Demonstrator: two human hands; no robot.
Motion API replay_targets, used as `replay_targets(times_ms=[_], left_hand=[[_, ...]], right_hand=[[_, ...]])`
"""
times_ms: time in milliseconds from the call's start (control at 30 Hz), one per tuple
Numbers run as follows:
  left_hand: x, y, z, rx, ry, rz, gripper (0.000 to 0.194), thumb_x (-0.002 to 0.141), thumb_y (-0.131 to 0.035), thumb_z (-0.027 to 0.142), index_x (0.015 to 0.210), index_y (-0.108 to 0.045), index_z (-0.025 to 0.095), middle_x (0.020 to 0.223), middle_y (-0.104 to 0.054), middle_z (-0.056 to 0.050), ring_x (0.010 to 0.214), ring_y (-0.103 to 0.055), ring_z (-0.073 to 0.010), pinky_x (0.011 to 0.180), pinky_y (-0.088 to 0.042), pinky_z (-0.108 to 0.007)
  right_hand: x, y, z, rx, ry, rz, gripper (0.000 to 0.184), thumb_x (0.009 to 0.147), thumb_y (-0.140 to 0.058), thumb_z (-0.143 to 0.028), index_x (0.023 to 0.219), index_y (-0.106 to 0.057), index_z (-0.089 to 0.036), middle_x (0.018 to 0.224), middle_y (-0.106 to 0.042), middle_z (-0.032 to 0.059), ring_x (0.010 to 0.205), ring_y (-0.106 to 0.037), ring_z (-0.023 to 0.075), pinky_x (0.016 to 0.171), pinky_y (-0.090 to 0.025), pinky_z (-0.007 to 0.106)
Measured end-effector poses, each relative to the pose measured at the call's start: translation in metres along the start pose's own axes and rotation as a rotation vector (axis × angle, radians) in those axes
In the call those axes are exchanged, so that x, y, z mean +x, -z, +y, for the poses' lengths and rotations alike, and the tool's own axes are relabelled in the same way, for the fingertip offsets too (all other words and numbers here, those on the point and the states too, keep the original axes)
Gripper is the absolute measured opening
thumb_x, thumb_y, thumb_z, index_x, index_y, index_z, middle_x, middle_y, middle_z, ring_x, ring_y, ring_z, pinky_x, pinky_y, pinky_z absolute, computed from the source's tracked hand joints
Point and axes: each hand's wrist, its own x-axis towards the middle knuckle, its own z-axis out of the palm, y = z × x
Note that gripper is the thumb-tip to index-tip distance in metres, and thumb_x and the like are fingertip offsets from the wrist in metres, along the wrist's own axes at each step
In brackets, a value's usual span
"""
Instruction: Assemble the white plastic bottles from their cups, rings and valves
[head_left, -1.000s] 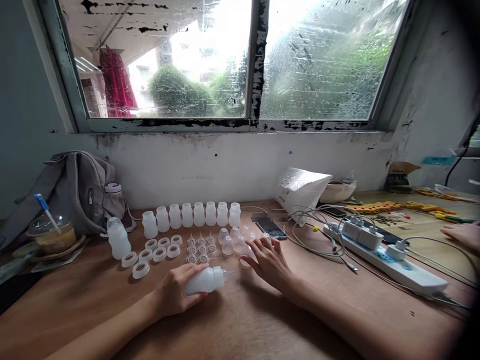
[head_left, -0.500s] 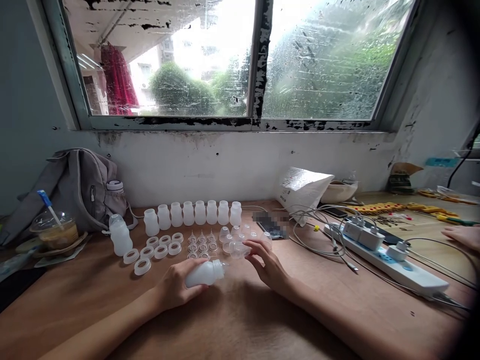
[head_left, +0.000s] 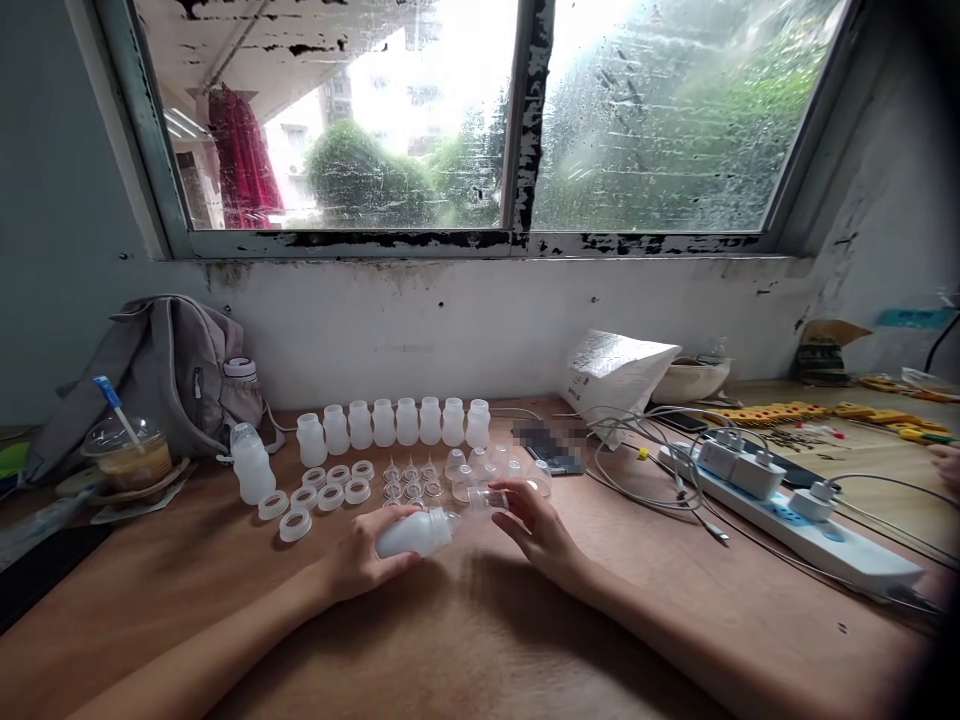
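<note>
My left hand (head_left: 369,548) is wrapped round a frosted baby bottle (head_left: 414,533), tilted on its side with its neck to the right. A clear nipple (head_left: 452,520) shows at the neck. Between the fingers of my right hand (head_left: 536,520) is a clear dome cap (head_left: 487,500), its open end toward the bottle but apart from it. More clear caps (head_left: 458,462) stand just behind. Left of them are clear nipples (head_left: 409,473) in rows, then white collar rings (head_left: 295,525). Several open bottles (head_left: 382,424) line up at the back; a capped bottle (head_left: 252,465) stands at the left.
A power strip (head_left: 795,525) with plugs and tangled cables (head_left: 637,480) lies on the right, near a phone (head_left: 555,450) and white bag (head_left: 619,375). A drink cup (head_left: 131,455) and grey backpack (head_left: 180,375) stand left. Another person's hand (head_left: 946,465) shows at the right edge.
My right hand has picked up a clear cap from the group and brought it left, toward the bottle's neck. My left hand still holds the bottle.
</note>
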Motion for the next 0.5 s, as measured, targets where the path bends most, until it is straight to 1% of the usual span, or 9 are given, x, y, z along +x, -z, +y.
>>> replay_targets(times_ms=[67, 133, 200, 300, 333, 500], left_hand=[[-0.0002, 0.0, 0.0, 0.005, -0.001, 0.002, 0.046, 0.073, -0.057, 0.041, 0.115, -0.048, 0.023, 0.11, -0.059, -0.003, 0.094, -0.056, -0.0181, 0.08, -0.046, -0.027], [-0.0002, -0.0002, -0.0003, 0.011, -0.004, 0.003, 0.047, 0.073, -0.057, 0.04, 0.116, -0.048, 0.023, 0.111, -0.058, -0.003, 0.097, -0.056, -0.019, 0.083, -0.045, -0.029], [0.0, -0.0003, -0.0005, 0.015, -0.01, 0.002, 0.047, 0.074, -0.057, 0.04, 0.116, -0.047, 0.023, 0.112, -0.058, -0.003, 0.098, -0.055, -0.0193, 0.084, -0.045, -0.03], [0.0001, -0.0002, -0.0004, 0.02, -0.027, 0.007, 0.047, 0.074, -0.058, 0.038, 0.116, -0.047, 0.023, 0.112, -0.058, -0.003, 0.097, -0.056, -0.0187, 0.084, -0.045, -0.03], [0.0, -0.0002, -0.0002, 0.021, -0.034, 0.01, 0.047, 0.074, -0.058, 0.038, 0.116, -0.047, 0.023, 0.112, -0.058, -0.003, 0.097, -0.056, -0.0186, 0.083, -0.046, -0.029], [-0.0011, -0.0006, 0.001, 0.061, -0.074, 0.013, 0.046, 0.074, -0.058, 0.036, 0.116, -0.047, 0.021, 0.112, -0.058, -0.004, 0.098, -0.056, -0.0186, 0.084, -0.045, -0.029]], right_hand=[[0.0007, -0.0004, -0.0018, 0.05, -0.023, -0.03, 0.029, 0.081, -0.051, -0.032, 0.109, -0.048, -0.023, 0.107, -0.053, 0.0077, 0.098, -0.055, 0.0174, 0.083, -0.048, 0.032], [0.0013, -0.0007, -0.0046, 0.079, -0.037, -0.043, 0.03, 0.08, -0.053, -0.033, 0.109, -0.05, -0.023, 0.11, -0.052, 0.0078, 0.101, -0.053, 0.018, 0.085, -0.047, 0.032], [0.0014, -0.0011, -0.0068, 0.098, -0.06, -0.056, 0.03, 0.079, -0.055, -0.032, 0.108, -0.052, -0.023, 0.108, -0.052, 0.0069, 0.094, -0.055, 0.0166, 0.081, -0.048, 0.031], [0.0006, -0.0026, -0.0071, 0.133, -0.108, -0.109, 0.031, 0.079, -0.056, -0.03, 0.108, -0.052, -0.021, 0.094, -0.056, 0.0041, 0.075, -0.056, 0.0121, 0.071, -0.05, 0.028], [0.0001, -0.0035, -0.0067, 0.15, -0.121, -0.13, 0.031, 0.078, -0.056, -0.029, 0.108, -0.051, -0.021, 0.089, -0.057, 0.0033, 0.072, -0.055, 0.0112, 0.069, -0.05, 0.027], [-0.003, -0.0099, -0.0088, 0.24, -0.157, -0.21, 0.033, 0.077, -0.058, -0.027, 0.108, -0.051, -0.019, 0.082, -0.057, 0.0016, 0.073, -0.056, 0.0114, 0.068, -0.049, 0.026]])
